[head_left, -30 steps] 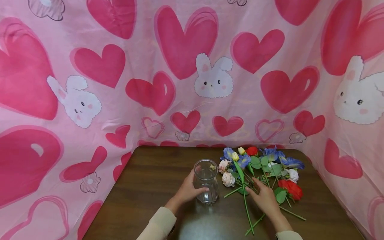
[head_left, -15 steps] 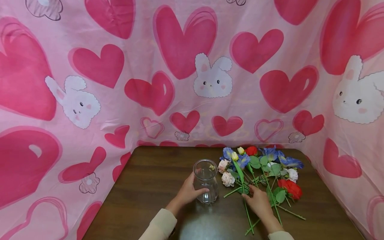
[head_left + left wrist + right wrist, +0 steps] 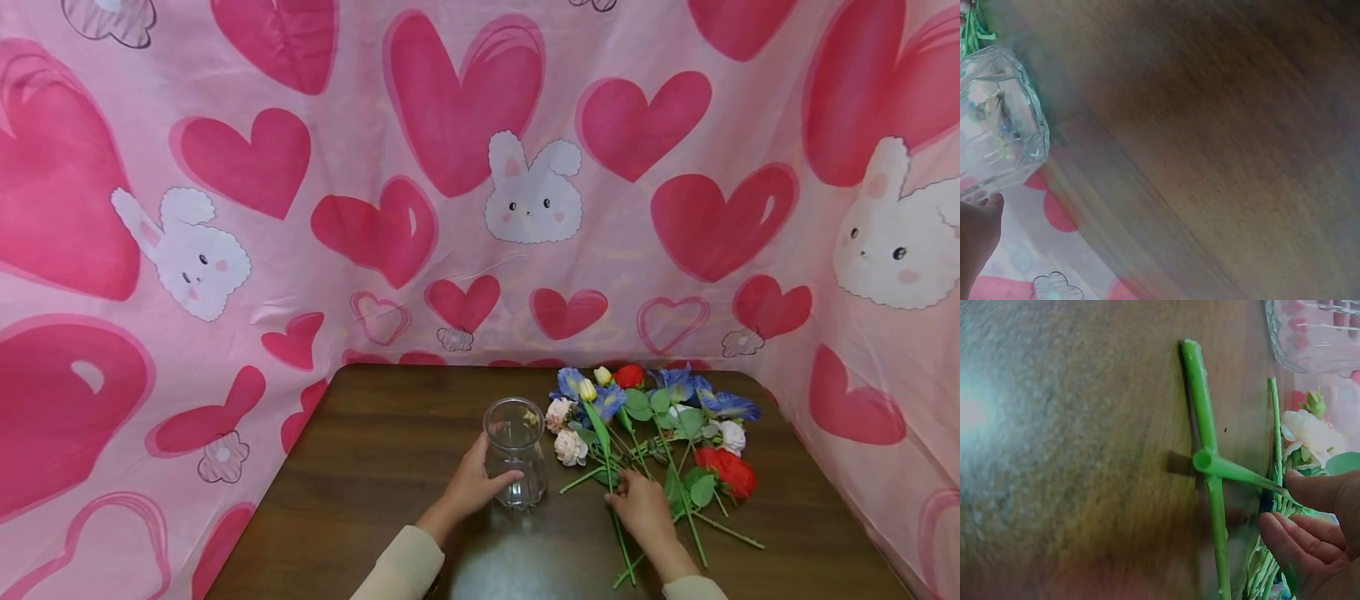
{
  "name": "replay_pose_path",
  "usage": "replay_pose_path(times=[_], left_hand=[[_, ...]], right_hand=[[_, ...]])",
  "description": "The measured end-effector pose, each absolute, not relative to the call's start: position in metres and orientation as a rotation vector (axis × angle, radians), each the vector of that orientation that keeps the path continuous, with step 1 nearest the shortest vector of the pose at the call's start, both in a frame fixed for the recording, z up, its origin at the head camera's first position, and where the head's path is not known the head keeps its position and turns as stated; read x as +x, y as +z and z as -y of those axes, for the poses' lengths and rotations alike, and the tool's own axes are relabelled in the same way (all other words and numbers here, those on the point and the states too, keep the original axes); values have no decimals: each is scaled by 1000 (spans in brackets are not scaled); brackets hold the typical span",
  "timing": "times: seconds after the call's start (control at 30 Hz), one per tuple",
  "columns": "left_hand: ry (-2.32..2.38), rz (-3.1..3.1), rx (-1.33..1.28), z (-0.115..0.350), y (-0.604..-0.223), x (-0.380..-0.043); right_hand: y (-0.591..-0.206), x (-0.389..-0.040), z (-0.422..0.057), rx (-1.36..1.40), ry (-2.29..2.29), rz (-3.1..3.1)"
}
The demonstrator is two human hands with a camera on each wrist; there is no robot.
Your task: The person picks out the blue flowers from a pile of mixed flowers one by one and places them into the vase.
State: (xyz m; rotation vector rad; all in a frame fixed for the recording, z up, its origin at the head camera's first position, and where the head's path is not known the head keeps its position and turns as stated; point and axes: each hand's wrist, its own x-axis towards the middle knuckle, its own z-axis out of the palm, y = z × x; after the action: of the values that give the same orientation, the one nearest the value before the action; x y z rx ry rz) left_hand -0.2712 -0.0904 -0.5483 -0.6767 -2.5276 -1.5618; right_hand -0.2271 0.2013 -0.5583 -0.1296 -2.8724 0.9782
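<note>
In the head view my left hand grips a clear glass vase from its left side, thumb across the front. The vase stands upright with nothing inside; its faceted base shows in the left wrist view. My right hand is at the stem of a yellow tulip, at the left of a loose heap of flowers. Seen from the right wrist, the thumb meets the thin green stem, with the fingers curled below. Its hollow cut end crosses over another thicker stem.
Around the right hand lie blue irises, a red flower, pale pink roses and a white flower, stems crossing. They cover the right part of the dark wooden table. A pink heart-patterned cloth hangs behind the table.
My right hand has shifted left and nearer to me, its fingers closing in on the tulip's stem. A green stem to its right has come into sight. The left hand and vase stay put.
</note>
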Motion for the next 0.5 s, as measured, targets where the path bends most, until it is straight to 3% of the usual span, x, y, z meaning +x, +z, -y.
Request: replay_pose_path(times=[0.5], left_hand=[[-1591, 2514, -683, 90, -552, -274]], right_hand=[[-562, -227, -196, -204, 1056, 2863]])
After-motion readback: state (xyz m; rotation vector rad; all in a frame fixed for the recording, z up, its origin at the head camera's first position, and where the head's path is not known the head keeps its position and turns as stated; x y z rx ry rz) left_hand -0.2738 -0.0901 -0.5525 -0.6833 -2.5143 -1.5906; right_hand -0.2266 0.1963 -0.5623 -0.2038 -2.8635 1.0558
